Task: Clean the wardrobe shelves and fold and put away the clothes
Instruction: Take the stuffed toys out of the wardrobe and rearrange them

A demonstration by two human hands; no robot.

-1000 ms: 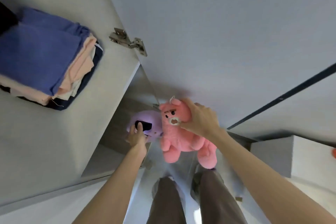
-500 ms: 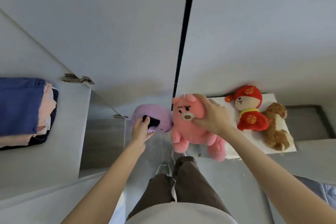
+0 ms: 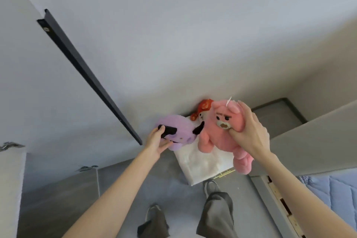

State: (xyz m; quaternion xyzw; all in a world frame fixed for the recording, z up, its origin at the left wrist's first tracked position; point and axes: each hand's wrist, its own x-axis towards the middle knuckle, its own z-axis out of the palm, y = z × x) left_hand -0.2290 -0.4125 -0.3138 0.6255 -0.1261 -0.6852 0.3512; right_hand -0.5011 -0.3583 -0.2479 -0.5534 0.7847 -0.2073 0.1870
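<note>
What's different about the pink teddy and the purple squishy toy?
The pink plush bear has dangling legs; the purple plush toy is a round blob with black patches. The right hand grips the bear's head; the left hand holds the purple toy's side. Both are soft toys.

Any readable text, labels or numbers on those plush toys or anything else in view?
None readable.
Pink plush toy, held by the right hand: only a white loop, no printed label.
Purple plush toy, held by the left hand: no print.
Yellowish strip on the floor: marks too blurred to read.
</note>
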